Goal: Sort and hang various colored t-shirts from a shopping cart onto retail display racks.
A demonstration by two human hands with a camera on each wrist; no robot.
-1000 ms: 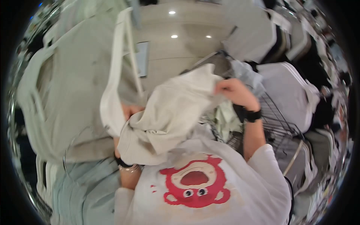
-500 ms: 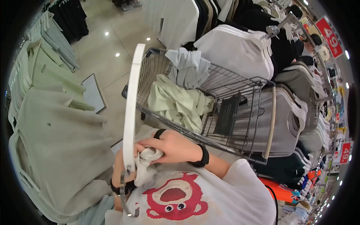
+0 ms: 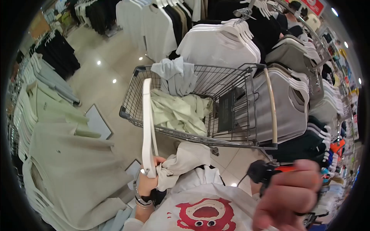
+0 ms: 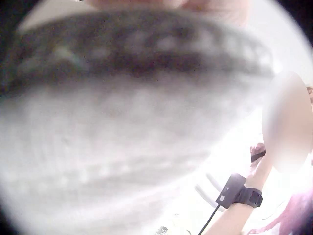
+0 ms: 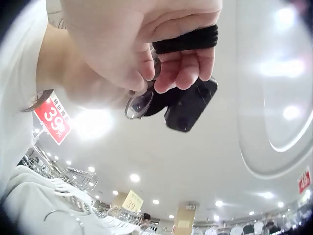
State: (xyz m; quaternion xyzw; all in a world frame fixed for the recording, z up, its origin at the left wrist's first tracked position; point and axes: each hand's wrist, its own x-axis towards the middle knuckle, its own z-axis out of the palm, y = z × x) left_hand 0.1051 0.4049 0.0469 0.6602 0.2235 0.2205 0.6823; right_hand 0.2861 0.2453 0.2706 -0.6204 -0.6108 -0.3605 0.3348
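While the left hand stays low against the person's chest, its fingers wrap round the lower end of a white hanger, which stands nearly upright in front of the wire cart. The same hand pinches a cream garment, bunched just beside the hanger and hanging over the printed white shirt the person wears. The right hand is lifted close to the head camera and blurred. In the right wrist view its fingers are curled with a black band across them, next to a dark device; I cannot tell whether they grip anything. Pale green clothes lie inside the cart, and a grey garment drapes over its far rim. Beige tops hang on the left, white tops beyond the cart. The left wrist view is smothered by blurred fabric.
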